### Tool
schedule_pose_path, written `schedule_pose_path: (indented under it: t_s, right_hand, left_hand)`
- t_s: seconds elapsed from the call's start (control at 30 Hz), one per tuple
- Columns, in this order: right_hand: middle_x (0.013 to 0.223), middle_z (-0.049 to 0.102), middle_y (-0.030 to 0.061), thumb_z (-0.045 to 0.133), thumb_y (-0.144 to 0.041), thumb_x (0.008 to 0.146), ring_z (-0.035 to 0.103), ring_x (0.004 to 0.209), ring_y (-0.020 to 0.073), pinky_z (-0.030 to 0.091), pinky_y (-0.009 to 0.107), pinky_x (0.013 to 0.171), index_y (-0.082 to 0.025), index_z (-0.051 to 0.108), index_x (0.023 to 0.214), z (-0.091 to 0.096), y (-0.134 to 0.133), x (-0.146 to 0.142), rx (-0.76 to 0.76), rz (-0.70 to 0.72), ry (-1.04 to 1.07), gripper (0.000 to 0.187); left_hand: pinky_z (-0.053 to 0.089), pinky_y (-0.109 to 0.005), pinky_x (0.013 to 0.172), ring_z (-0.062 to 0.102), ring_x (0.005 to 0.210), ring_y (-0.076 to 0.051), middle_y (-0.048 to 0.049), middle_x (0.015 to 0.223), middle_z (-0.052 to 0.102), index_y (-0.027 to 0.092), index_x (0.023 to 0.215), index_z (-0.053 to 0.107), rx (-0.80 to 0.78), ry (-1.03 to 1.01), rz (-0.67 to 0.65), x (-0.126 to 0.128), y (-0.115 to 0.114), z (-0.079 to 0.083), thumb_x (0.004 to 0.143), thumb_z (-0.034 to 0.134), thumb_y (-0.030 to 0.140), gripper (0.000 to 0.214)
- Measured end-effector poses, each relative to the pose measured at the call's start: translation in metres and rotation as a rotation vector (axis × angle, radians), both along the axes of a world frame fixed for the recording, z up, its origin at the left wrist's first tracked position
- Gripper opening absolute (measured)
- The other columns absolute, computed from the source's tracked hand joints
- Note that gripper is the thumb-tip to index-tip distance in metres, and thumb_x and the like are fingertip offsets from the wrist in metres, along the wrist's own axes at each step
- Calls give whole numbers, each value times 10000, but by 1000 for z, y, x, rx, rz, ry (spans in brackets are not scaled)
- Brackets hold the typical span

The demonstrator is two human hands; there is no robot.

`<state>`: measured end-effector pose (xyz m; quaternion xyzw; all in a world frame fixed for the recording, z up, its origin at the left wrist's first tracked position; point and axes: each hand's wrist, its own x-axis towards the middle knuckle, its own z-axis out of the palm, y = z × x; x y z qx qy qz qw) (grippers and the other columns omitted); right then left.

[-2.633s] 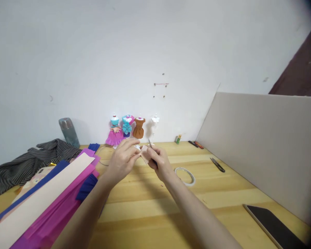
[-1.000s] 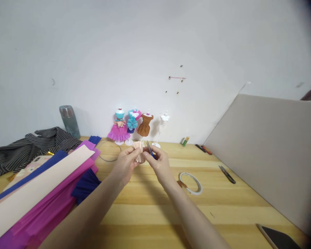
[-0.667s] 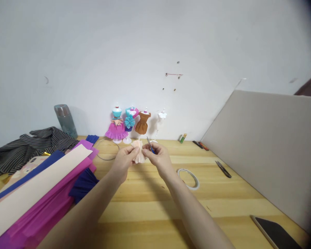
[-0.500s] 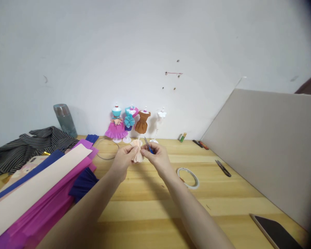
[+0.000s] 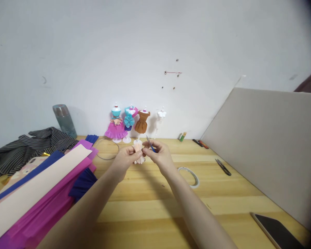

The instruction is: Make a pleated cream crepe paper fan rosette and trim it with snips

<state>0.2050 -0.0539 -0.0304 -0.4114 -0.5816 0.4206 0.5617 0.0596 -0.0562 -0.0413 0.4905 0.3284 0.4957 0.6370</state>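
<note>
My left hand (image 5: pixel 123 160) is closed, pinching a small pleated piece of pale peach crepe paper (image 5: pixel 138 148) between thumb and fingers. Held in my closed right hand (image 5: pixel 160 155) are small blue-handled scissors (image 5: pixel 150 142), their blades pointing up and away. The thumb and finger of that same hand meet at the paper's right edge. Just beyond stand mini dress forms: one in a magenta skirt (image 5: pixel 116 130), one with a turquoise rosette (image 5: pixel 129 120), one in a brown dress (image 5: pixel 142 122) and a plain white one (image 5: pixel 161 119).
Coloured crepe paper sheets (image 5: pixel 54 180) and a striped cloth (image 5: pixel 44 143) cover the left side, near a flask (image 5: pixel 65 121). To the right lie a tape roll (image 5: pixel 195 180), black snips (image 5: pixel 223 167) and a phone (image 5: pixel 276 230). A pale board (image 5: pixel 264 145) borders the table.
The pleated paper has turned slightly in my fingers, and my left thumb now lies lower across it. My right hand has shifted a little, with the scissors still in it.
</note>
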Motion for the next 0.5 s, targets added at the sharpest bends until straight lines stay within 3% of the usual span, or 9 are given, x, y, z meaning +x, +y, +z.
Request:
schedule_pose_path:
  t_s: [0.17, 0.3, 0.4, 0.5]
  right_hand:
    - [941, 667, 57, 752, -259, 595, 572, 599, 117, 486, 266, 556, -166, 676, 1006, 5, -5, 5, 50, 53, -78, 428]
    - [1041, 673, 87, 744, -223, 592, 615, 711, 151, 504, 288, 630, -171, 672, 1086, 6, -11, 2, 58, 90, -182, 502]
    - [973, 687, 68, 721, -223, 605, 627, 735, 164, 509, 294, 647, -170, 694, 1028, 5, -12, -2, 64, 76, -194, 428]
    - [747, 667, 25, 692, -266, 625, 575, 578, 134, 478, 268, 537, -157, 707, 897, 3, -10, -4, 25, 43, -152, 293]
  left_hand:
    - [395, -257, 640, 550, 624, -140, -37, 632, 648, 121, 659, 680, 68, 132, -83, -1, -6, 10, 606, 774, 333, 238]
    - [351, -241, 576, 489, 561, -118, 4, 550, 576, 138, 561, 615, 88, 229, -136, -1, -6, 9, 568, 731, 204, 134]
    - [337, -241, 560, 480, 544, -115, 9, 533, 559, 144, 546, 583, 79, 244, -134, -1, -5, 6, 571, 710, 201, 142]
    - [322, -239, 550, 478, 543, -113, 8, 548, 561, 137, 591, 602, 74, 257, -117, 1, -4, 3, 581, 716, 228, 147]
